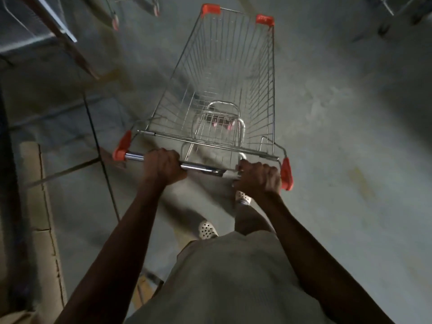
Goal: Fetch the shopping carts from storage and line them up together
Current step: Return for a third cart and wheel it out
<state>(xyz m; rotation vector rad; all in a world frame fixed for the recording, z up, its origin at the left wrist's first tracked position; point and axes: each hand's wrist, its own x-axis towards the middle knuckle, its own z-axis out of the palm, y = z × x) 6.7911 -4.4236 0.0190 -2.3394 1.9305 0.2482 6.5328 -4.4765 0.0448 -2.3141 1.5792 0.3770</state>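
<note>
No legible text. Faint marking on orange corner cap [264, 19] of cart [205, 143], unreadable.

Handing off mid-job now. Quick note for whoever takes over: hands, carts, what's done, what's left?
Hands: left hand and right hand both grip the handle bar of one cart, the right beside its orange end cap.
Carts: this cart is empty, on the concrete floor, nose pointing ahead. Parts of what look like a second cart upper left and a third cart upper right show ahead.
Done: one cart in hand.
Left: roll it to the others and line it up; whether more wait in storage is not visible.
</note>
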